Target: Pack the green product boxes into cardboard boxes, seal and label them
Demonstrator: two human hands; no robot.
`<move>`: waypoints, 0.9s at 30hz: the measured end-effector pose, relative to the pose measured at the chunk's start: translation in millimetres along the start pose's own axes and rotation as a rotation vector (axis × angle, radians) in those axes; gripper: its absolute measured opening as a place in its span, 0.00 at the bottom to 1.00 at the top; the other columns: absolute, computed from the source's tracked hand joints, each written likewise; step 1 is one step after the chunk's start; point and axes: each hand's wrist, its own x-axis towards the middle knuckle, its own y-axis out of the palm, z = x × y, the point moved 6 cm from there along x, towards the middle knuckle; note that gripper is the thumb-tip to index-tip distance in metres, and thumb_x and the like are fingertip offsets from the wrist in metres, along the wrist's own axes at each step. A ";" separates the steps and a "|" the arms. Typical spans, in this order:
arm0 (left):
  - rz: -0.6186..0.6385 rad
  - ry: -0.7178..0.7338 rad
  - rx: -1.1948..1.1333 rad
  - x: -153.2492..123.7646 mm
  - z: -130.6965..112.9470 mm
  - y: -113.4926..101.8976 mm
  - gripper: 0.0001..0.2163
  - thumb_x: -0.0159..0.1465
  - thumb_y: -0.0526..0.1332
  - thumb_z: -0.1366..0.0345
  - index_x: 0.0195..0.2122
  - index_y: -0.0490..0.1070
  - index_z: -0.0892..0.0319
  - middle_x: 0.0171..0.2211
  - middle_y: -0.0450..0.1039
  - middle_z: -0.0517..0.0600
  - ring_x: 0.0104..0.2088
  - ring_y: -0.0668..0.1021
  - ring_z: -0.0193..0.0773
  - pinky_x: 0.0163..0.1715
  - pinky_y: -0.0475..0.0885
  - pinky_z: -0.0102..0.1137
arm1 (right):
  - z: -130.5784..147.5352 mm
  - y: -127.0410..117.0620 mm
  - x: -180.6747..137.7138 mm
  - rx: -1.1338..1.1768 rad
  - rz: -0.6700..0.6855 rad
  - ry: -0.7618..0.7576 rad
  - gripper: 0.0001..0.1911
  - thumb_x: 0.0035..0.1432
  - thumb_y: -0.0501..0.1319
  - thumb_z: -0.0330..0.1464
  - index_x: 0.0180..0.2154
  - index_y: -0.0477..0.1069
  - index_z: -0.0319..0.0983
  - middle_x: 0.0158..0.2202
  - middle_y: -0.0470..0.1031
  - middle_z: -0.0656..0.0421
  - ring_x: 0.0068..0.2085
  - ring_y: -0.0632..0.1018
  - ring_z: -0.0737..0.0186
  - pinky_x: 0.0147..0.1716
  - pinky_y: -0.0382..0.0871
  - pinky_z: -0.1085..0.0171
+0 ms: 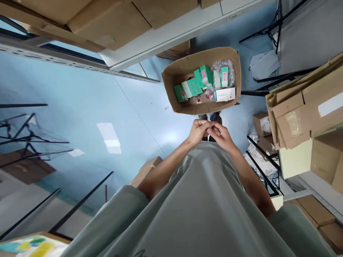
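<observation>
My left hand (198, 131) and my right hand (220, 134) meet in front of my waist, fingers curled and touching each other. Whether something small sits between the fingertips I cannot make out. Just beyond them on the floor stands an open cardboard box (184, 64). Inside it lie several green packs (194, 86), some with pink on the front, and another green pack (224, 77) stands at the right. A white box (225, 94) lies near its front right corner, and clear plastic wrap (230, 73) fills the right end. Neither hand touches the cardboard box.
Shelving (166, 39) loaded with cartons (112, 21) runs across the top left. Stacked cartons (300, 110) rise at the right. Black metal frames (26, 139) stand at the left, and a small carton (147, 167) sits on the blue floor (80, 96) by my left arm.
</observation>
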 end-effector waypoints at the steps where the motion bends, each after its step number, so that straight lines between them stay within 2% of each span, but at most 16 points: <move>1: 0.001 0.005 0.006 10.4 -4.1 -3.4 0.33 0.53 0.76 0.47 0.15 0.51 0.54 0.16 0.45 0.40 0.18 0.50 0.24 0.21 0.45 0.30 | 0.2 -2.1 12.3 0.001 0.015 0.010 0.28 0.64 0.72 0.61 0.47 0.81 0.45 0.42 0.84 0.58 0.49 0.85 0.53 0.52 0.84 0.56; 5: -0.030 0.008 -0.013 60.7 -15.6 -22.5 0.32 0.56 0.76 0.48 0.15 0.52 0.55 0.16 0.47 0.40 0.18 0.52 0.24 0.20 0.48 0.28 | -6.4 -11.3 67.9 0.028 0.045 0.032 0.28 0.65 0.73 0.61 0.49 0.81 0.46 0.46 0.84 0.57 0.54 0.84 0.51 0.58 0.82 0.55; 7: -0.069 -0.012 -0.023 93.0 -13.6 -38.0 0.31 0.58 0.76 0.50 0.15 0.53 0.55 0.15 0.47 0.40 0.17 0.52 0.24 0.20 0.50 0.28 | -23.0 -14.8 101.1 0.082 0.062 0.069 0.27 0.64 0.73 0.61 0.49 0.81 0.46 0.48 0.85 0.57 0.57 0.84 0.50 0.59 0.82 0.54; 9: -0.119 -0.039 -0.003 130.7 -4.4 -58.5 0.28 0.59 0.74 0.54 0.16 0.55 0.55 0.15 0.47 0.39 0.17 0.52 0.25 0.19 0.51 0.27 | -53.2 -17.9 138.5 0.168 0.084 0.139 0.27 0.64 0.74 0.60 0.48 0.81 0.46 0.49 0.86 0.57 0.59 0.84 0.49 0.59 0.82 0.53; 13: -0.242 -0.078 0.206 217.9 30.8 -117.4 0.20 0.62 0.67 0.64 0.17 0.61 0.57 0.16 0.55 0.41 0.19 0.59 0.28 0.21 0.55 0.27 | -152.1 -28.6 219.9 0.307 0.052 0.368 0.20 0.65 0.75 0.53 0.46 0.80 0.45 0.46 0.87 0.58 0.56 0.86 0.51 0.55 0.83 0.54; 16: -0.313 -0.079 0.583 288.2 59.7 -177.4 0.14 0.63 0.66 0.69 0.21 0.69 0.58 0.22 0.70 0.46 0.27 0.73 0.34 0.31 0.68 0.28 | -240.1 -39.4 276.0 0.344 -0.028 0.550 0.15 0.68 0.75 0.47 0.45 0.79 0.46 0.44 0.87 0.60 0.51 0.88 0.55 0.54 0.82 0.55; 19: -0.362 -0.126 0.954 359.9 86.8 -250.0 0.05 0.68 0.64 0.69 0.37 0.81 0.59 0.37 0.83 0.52 0.42 0.84 0.43 0.50 0.76 0.35 | -321.1 -50.4 323.4 0.360 -0.103 0.659 0.12 0.68 0.73 0.44 0.47 0.79 0.48 0.46 0.88 0.61 0.48 0.88 0.57 0.55 0.82 0.54; 20: -0.385 -0.165 1.033 383.9 95.6 -276.5 0.08 0.69 0.64 0.69 0.45 0.83 0.60 0.43 0.85 0.54 0.48 0.84 0.46 0.56 0.75 0.38 | -345.7 -53.8 338.3 0.366 -0.114 0.668 0.11 0.68 0.72 0.44 0.48 0.79 0.48 0.48 0.88 0.60 0.48 0.88 0.57 0.57 0.82 0.53; 22: -0.430 -0.215 1.144 432.7 109.5 -327.1 0.17 0.72 0.64 0.66 0.60 0.79 0.62 0.55 0.84 0.58 0.60 0.82 0.50 0.66 0.72 0.43 | -391.8 -59.2 368.8 0.395 -0.121 0.639 0.11 0.68 0.71 0.44 0.49 0.79 0.48 0.52 0.88 0.59 0.52 0.88 0.55 0.61 0.81 0.48; 24: -0.450 -0.196 1.238 482.9 116.8 -369.0 0.26 0.72 0.67 0.63 0.70 0.72 0.63 0.66 0.78 0.61 0.71 0.75 0.54 0.74 0.65 0.46 | -436.9 -61.5 400.2 0.432 -0.123 0.604 0.13 0.67 0.72 0.44 0.49 0.78 0.49 0.56 0.86 0.57 0.56 0.87 0.53 0.64 0.79 0.45; 27: -0.441 -0.147 1.341 555.7 120.6 -412.5 0.36 0.71 0.66 0.66 0.80 0.61 0.60 0.79 0.63 0.58 0.81 0.61 0.54 0.82 0.53 0.49 | -504.7 -57.0 445.8 0.457 -0.195 0.649 0.15 0.62 0.74 0.42 0.48 0.76 0.49 0.59 0.83 0.56 0.62 0.83 0.51 0.66 0.77 0.45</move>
